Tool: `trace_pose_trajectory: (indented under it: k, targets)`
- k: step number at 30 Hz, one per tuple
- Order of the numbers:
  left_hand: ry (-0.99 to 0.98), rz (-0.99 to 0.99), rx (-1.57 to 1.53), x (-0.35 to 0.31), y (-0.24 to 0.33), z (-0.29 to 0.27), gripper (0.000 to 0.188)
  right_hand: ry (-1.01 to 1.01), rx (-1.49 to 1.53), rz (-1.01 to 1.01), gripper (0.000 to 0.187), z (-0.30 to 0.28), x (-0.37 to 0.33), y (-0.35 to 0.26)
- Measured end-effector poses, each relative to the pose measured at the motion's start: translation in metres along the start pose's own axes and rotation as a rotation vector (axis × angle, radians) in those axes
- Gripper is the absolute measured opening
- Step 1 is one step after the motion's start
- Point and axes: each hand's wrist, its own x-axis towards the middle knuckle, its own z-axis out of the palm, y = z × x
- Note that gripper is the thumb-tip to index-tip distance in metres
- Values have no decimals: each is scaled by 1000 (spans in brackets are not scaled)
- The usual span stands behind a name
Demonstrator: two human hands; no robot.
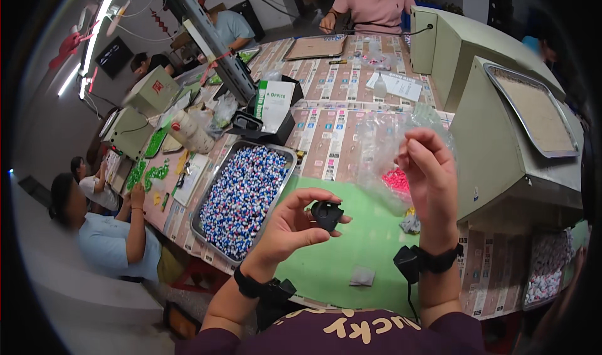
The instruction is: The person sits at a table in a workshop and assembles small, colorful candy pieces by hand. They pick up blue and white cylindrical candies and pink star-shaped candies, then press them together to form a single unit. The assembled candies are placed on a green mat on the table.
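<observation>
My left hand grips a small black plastic part with a rounded body and a notched edge, held above the green mat. To the right, my right hand is raised with thumb and fingertips pinched together; anything between them is too small to make out. Behind that hand lies a clear plastic bag with bright pink small pieces. A metal tray full of blue, white and red beads sits left of my left hand. Both wrists wear black bands with small black modules.
A small whitish packet lies on the mat's near part. Beige machine housings stand at right, one carrying a metal tray. A metal post rises beyond a black box. Co-workers sit at left and across.
</observation>
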Motion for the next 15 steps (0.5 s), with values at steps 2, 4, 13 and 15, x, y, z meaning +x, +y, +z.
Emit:
trace_pose_trajectory:
  k: [2, 4, 13, 15]
  targets:
    - [60, -36, 56, -15, 0, 14, 55, -71, 51, -19, 16, 17, 1, 0]
    - [118, -85, 135, -25, 2, 28, 54, -117, 69, -43, 17, 31, -3, 0]
    - [-101, -96, 616, -58, 8, 70, 53, -138, 43, -218, 18, 71, -24, -7]
    - [-47, -109, 562, -67, 10, 74, 51, -122, -49, -274, 17, 78, -30, -4]
